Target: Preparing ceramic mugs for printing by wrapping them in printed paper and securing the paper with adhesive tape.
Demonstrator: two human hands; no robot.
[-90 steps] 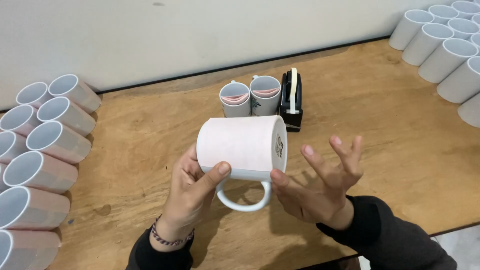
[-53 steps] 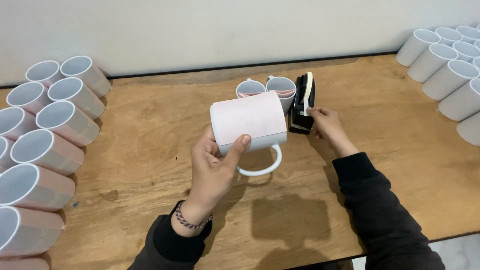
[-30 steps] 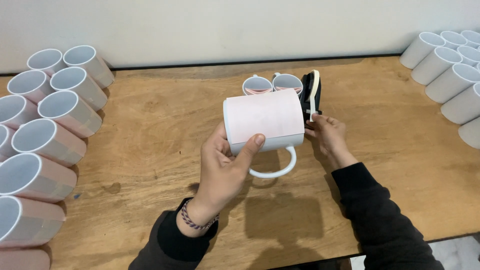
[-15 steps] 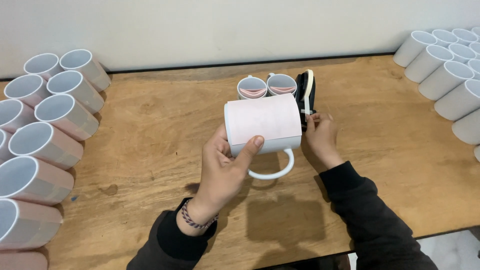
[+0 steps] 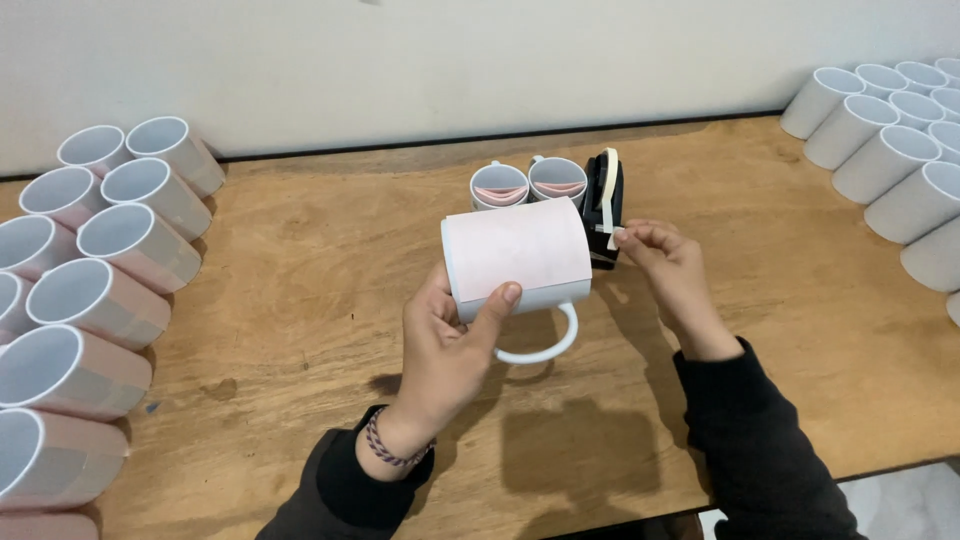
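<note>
My left hand [image 5: 452,345] holds a white mug [image 5: 520,265] on its side above the wooden table [image 5: 300,300], handle pointing down. A pale pink sheet is wrapped around the mug's body, pinned by my thumb. My right hand [image 5: 665,270] is at the black tape dispenser [image 5: 603,205], thumb and fingers pinched on the end of the tape by its cutter. Two mugs [image 5: 528,183] with pink paper rolled inside lie just behind the held mug.
Several pink-wrapped mugs [image 5: 90,290] lie stacked on their sides along the left edge. Several plain white mugs [image 5: 890,150] lie in rows at the far right. A pale wall runs behind the table.
My right hand left the mug, reached to the tape dispenser and now pinches the tape end. My left hand kept hold of the mug, shifting it slightly right.
</note>
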